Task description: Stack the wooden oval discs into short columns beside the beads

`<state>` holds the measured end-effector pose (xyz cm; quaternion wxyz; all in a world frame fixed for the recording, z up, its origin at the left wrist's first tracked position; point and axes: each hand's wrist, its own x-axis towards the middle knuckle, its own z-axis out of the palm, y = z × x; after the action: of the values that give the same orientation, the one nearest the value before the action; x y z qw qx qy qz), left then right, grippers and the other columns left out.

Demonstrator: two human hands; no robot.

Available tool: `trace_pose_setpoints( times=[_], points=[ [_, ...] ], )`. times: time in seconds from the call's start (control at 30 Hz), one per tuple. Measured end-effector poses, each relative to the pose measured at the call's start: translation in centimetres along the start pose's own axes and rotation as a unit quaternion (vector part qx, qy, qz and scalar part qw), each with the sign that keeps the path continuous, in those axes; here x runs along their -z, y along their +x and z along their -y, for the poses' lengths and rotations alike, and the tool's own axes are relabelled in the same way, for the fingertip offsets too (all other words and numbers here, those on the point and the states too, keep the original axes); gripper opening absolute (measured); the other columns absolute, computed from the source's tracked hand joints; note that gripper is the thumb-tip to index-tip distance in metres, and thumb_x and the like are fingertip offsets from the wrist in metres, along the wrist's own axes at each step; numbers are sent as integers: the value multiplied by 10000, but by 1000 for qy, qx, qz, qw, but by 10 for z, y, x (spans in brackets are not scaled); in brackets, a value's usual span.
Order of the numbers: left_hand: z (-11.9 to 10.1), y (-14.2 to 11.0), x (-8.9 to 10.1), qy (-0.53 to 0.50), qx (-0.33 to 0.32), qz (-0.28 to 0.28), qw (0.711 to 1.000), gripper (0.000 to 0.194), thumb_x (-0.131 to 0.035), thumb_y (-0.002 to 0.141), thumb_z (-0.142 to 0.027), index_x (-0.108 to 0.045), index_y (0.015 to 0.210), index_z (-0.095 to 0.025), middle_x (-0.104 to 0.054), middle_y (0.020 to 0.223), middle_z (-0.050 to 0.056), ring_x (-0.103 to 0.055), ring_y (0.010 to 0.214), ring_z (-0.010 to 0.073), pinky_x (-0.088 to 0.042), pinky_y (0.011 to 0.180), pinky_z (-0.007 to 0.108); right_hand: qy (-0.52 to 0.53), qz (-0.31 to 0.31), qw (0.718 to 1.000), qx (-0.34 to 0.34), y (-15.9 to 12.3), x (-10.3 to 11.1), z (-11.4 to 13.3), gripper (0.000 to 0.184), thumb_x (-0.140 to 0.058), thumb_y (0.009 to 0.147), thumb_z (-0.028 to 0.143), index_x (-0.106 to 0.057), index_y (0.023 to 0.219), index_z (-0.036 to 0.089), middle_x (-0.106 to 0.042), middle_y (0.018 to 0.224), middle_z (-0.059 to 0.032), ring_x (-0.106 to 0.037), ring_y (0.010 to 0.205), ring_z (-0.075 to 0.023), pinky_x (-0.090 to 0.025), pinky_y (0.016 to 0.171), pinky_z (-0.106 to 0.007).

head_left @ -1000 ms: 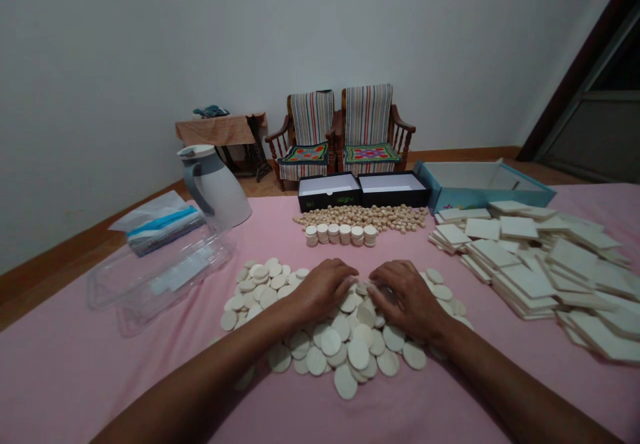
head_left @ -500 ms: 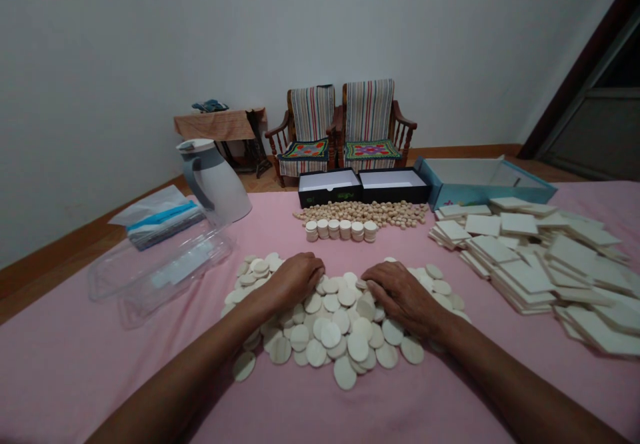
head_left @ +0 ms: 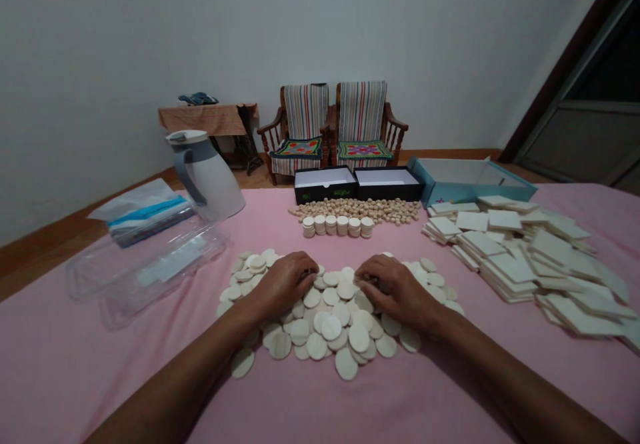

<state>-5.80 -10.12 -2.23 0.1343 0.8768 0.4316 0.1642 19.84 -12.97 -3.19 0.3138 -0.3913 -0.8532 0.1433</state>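
My left hand (head_left: 283, 285) rests on the left side of a heap of flat round pale wooden discs (head_left: 345, 364), its fingers curled down over them. My right hand (head_left: 397, 291) lies on the heap's right side, fingertips bent in among the discs. Whether either hand grips a disc is hidden. Beyond the heap stand several short stacks of small wooden discs (head_left: 336, 226), backed by a loose band of smaller round pieces (head_left: 355, 209). Thin square wooden tiles (head_left: 505, 257) lie in piles to my right.
Everything lies on a pink bedsheet (head_left: 125, 364). Two open black boxes (head_left: 357, 184) and an open blue box (head_left: 465, 181) stand at the far edge. On the left are a clear plastic container (head_left: 150, 264) and a white jug (head_left: 205, 177). Two striped armchairs (head_left: 330, 124) stand behind.
Since a second ago my hands have drawn apart from almost touching, and they now lie slightly farther back on the heap. The whole view has shifted a little to the left.
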Motion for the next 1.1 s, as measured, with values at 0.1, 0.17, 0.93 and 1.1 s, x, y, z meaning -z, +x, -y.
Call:
trace_pose_setpoints(
  times=[0.1, 0.17, 0.93, 1.1],
  points=[
    [-1, 0, 0, -14, 2, -3, 1000, 171, -509, 823, -130, -663, 880, -176, -657, 902, 59, -600, 860, 180, -461, 787, 276, 4, -4, 1000, -6, 6, -3, 6, 141, -545, 850, 202, -630, 962, 199, -658, 908, -58, -583, 871, -184, -445, 773, -333],
    [0, 0, -1, -19, 5, -10, 1000, 175, -515, 809, -116, -665, 874, -178, -656, 886, 52, -603, 849, 175, -459, 775, 267, -12, 14, 1000, -19, 12, -6, 11, 162, -557, 840, 213, -635, 981, 196, -653, 914, -62, -578, 882, -192, -442, 782, -338],
    [7, -4, -7, 34, 102, -143, 984, 177, -509, 762, -57, -644, 819, -158, -660, 844, 61, -582, 837, 201, -449, 777, 315, -189, 170, 961, -110, 100, -27, 15, 228, -507, 764, 78, -713, 851, 120, -704, 857, -135, -614, 786, -212, -354, 613, -280],
    [7, -5, -7, 40, 108, -129, 985, 171, -524, 758, -53, -651, 816, -154, -662, 831, 59, -581, 819, 200, -448, 759, 312, -127, 219, 961, -109, 104, -24, 8, 189, -571, 753, 188, -697, 887, 142, -697, 867, -99, -594, 787, -201, -352, 616, -267]
  ],
)
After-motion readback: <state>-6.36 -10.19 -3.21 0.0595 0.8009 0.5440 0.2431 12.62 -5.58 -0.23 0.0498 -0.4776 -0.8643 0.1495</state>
